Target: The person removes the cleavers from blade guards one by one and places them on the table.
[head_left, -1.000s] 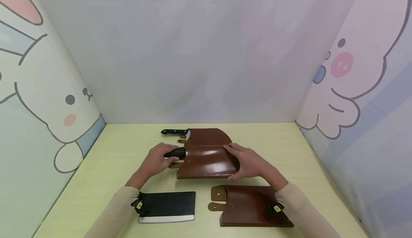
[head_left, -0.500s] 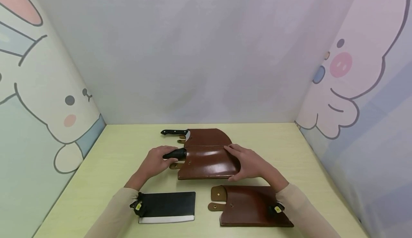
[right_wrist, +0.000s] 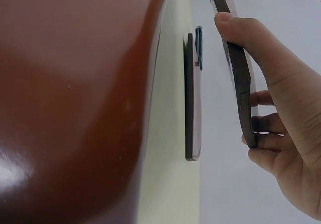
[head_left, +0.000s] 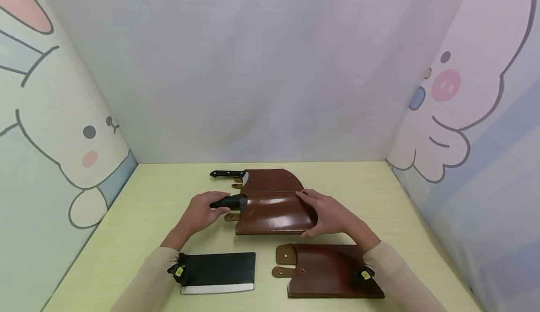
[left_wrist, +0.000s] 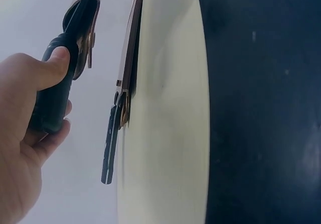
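Note:
My left hand (head_left: pixel 201 213) grips the black handle of a knife (head_left: pixel 225 203), whose blade sits inside a glossy brown leather sheath (head_left: pixel 278 213). A narrow dark strip of blade shows at the sheath's mouth; the rest is hidden. In the left wrist view, thumb and fingers wrap round the knife handle (left_wrist: pixel 54 96). My right hand (head_left: pixel 331 214) holds the sheath's far right end, thumb on one side and fingers on the other, as the right wrist view shows at the sheath's edge (right_wrist: pixel 242 78). Both wrist views show the sheath raised off the table.
Behind lies another sheathed knife, its riveted black handle (head_left: pixel 228 174) pointing left from a brown sheath (head_left: pixel 272 180). Nearer, a dark cleaver blade (head_left: pixel 219 269) lies by my left sleeve. A third brown sheath (head_left: pixel 325 270) with snap straps lies partly under my right forearm.
The knife handle has shifted slightly left and the held sheath slightly right. A strip of blade now shows between them. The other knives and sheath stay put.

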Action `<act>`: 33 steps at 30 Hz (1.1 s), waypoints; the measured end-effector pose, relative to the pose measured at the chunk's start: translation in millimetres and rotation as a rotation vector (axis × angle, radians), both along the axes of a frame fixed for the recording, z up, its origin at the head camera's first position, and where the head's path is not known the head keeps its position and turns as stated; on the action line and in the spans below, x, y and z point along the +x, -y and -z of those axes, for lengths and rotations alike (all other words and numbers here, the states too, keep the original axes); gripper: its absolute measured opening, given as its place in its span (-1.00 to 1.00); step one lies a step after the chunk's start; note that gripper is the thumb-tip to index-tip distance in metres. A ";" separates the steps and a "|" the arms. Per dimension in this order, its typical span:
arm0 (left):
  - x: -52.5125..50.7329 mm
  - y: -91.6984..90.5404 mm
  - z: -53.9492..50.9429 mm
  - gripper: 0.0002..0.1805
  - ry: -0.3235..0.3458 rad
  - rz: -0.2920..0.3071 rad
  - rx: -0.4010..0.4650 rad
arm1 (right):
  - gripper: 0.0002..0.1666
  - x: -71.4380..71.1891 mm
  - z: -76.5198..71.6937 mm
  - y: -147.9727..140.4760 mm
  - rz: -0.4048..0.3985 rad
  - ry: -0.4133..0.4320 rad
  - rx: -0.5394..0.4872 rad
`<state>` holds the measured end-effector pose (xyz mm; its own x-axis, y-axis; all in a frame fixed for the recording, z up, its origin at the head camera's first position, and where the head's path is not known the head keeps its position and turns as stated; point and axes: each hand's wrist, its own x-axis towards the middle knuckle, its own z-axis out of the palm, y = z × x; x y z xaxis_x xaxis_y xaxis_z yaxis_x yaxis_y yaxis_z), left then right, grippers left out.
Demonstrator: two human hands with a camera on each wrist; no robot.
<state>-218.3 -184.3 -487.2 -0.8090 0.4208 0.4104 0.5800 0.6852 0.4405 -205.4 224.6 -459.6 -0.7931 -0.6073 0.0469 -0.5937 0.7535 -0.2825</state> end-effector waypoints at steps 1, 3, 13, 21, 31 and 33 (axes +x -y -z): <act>0.0 0.9 0.4 -0.55 -0.003 -0.002 0.003 | 0.41 -0.1 0.0 -0.2 0.000 0.000 0.001; -0.4 2.4 1.2 -0.55 -0.008 -0.002 0.002 | 0.40 0.0 -0.1 -0.4 0.001 0.007 0.001; 0.7 9.5 -2.1 -0.53 -0.005 -0.039 0.027 | 0.39 -2.6 1.4 -3.8 -0.006 -0.011 -0.017; 0.2 13.2 -1.4 -0.53 -0.018 -0.038 0.019 | 0.41 -3.8 2.9 -6.8 -0.004 -0.015 -0.009; -1.3 22.2 2.6 -0.53 -0.094 -0.017 0.031 | 0.40 -2.2 1.9 -9.3 0.009 -0.009 -0.017; -1.6 24.3 2.6 -0.53 -0.092 -0.023 0.033 | 0.40 -2.8 1.7 -10.2 0.007 -0.016 -0.015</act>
<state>-219.9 -208.6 -489.8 -0.7767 0.3873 0.4967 0.6030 0.6852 0.4085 -208.2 234.8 -461.3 -0.7963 -0.6009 0.0689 -0.5931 0.7533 -0.2841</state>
